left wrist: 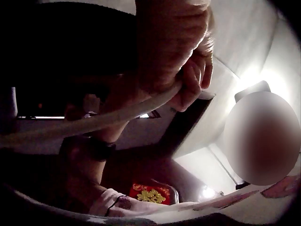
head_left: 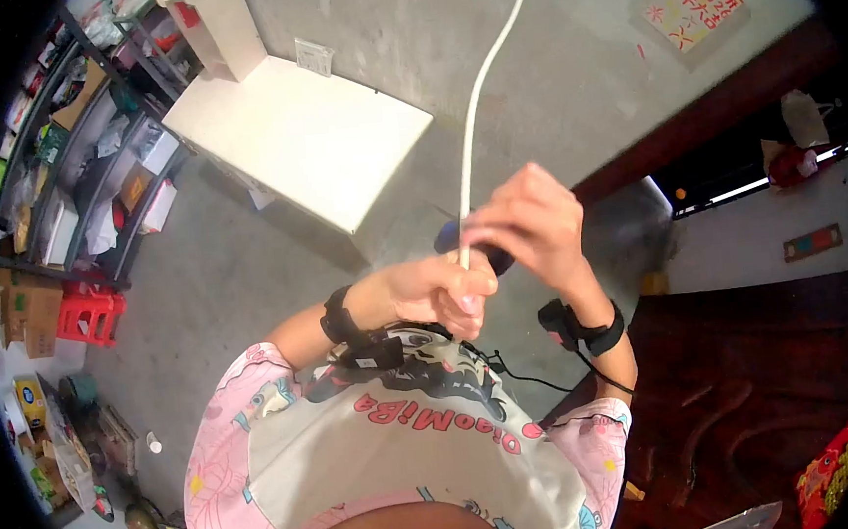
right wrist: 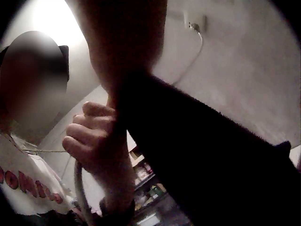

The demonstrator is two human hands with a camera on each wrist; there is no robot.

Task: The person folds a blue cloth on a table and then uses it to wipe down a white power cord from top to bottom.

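Note:
A long white cable (head_left: 473,114) runs from the top of the head view down to both hands. My left hand (head_left: 443,288) grips it in front of the chest, fingers curled round it and thumb on top. Just above, the right hand (head_left: 531,223) has bent fingers, with fingertips pinching at the cable right over the left fist. In the right wrist view the left fist (left wrist: 162,52) counterpart, the left hand (right wrist: 94,136), shows with the cable (right wrist: 80,188) hanging below it. The cable (left wrist: 89,123) also crosses the left wrist view. The right fingertips are hidden there.
A white table (head_left: 306,125) stands by the grey wall. Loaded shelves (head_left: 92,160) line the left side, with a red stool (head_left: 91,315) and cardboard boxes (head_left: 29,307) below. Dark carved wooden furniture (head_left: 737,380) stands at the right. A wall socket (right wrist: 194,22) holds a plug.

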